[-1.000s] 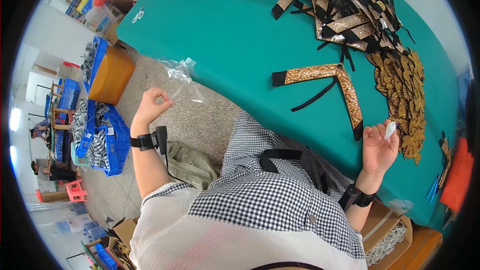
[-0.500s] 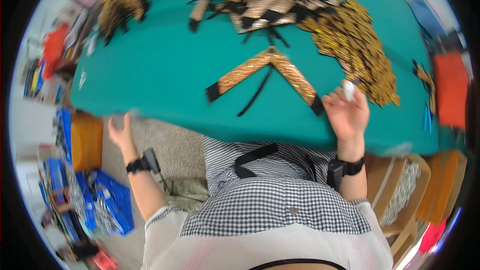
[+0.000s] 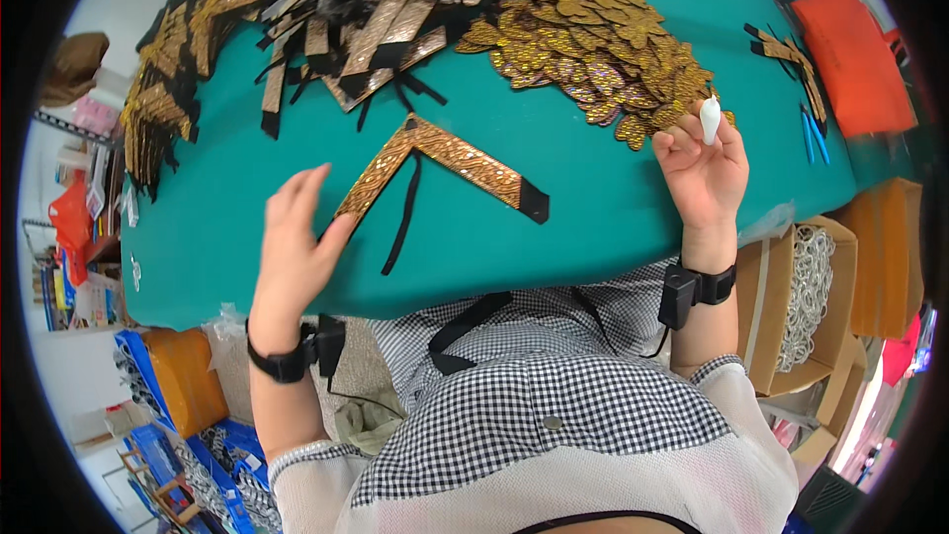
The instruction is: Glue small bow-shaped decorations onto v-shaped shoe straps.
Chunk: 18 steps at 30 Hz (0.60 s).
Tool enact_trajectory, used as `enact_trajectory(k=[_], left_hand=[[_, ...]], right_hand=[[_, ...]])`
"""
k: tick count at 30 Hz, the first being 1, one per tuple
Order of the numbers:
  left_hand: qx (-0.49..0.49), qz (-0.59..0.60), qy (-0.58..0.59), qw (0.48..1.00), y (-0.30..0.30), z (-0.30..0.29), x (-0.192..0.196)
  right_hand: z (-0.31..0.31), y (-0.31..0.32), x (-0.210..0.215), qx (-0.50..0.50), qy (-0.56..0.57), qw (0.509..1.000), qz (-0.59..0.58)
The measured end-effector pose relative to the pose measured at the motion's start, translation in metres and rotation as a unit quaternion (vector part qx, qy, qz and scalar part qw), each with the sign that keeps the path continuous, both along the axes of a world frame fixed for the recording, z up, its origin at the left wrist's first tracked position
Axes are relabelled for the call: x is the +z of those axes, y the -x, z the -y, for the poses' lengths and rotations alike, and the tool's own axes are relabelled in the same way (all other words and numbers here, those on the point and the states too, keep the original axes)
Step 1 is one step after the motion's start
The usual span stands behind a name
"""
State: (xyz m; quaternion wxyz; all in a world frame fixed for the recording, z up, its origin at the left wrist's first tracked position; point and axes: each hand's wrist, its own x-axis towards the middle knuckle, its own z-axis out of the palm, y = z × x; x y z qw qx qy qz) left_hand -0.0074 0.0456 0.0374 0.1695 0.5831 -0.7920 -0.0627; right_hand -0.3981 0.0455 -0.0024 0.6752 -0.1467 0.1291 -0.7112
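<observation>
A V-shaped gold sequin band (image 3: pixel 465 160) with black ends lies on the green tabletop in front of me. A black ribbon tie hangs from its point, and more black ties spread behind it. My left hand (image 3: pixel 297 237) is at the band's left arm, fingers stretched and thumb apart, covering that arm's lower end; whether it touches is unclear. My right hand (image 3: pixel 704 168) is raised palm-up near the front right, its fingers curled round a small white tapered tube (image 3: pixel 710 121) with the tip up. Just beyond it spreads a heap of gold sequin patches (image 3: pixel 603 49).
Sequin strips with black ends (image 3: pixel 386 20) are heaped at the back, and more gold strips (image 3: pixel 163 109) lie at the far left. Blue-handled snips (image 3: pixel 814 138) and a red bag (image 3: pixel 852 57) are at the right. Open cardboard boxes (image 3: pixel 825 336) of silvery rings stand beside the table.
My left hand has come from beyond the table's front-left edge up to the band's left arm. My right hand still holds the white tube, now farther from the band. The view has shifted.
</observation>
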Motion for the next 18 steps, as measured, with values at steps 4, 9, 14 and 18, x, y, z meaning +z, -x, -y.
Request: enact_trajectory(k=[4, 9, 14, 18], left_hand=[[-0.067, 0.022, -0.04, 0.997, 0.046, 0.035, -0.01], [-0.117, 0.026, -0.066, 0.991, 0.095, 0.043, -0.005], [-0.181, 0.042, 0.029, 0.982, 0.149, 0.072, 0.016], [-0.261, -0.012, 0.1, 0.96, 0.208, 0.115, 0.009]], right_hand=[[-0.009, 0.017, -0.004, -0.029, 0.004, 1.0, 0.007], [-0.015, 0.039, -0.019, -0.064, -0.01, 0.997, 0.033], [-0.014, 0.041, -0.02, -0.066, -0.033, 0.996, 0.039], [-0.015, 0.041, -0.022, -0.075, -0.033, 0.996, 0.042]])
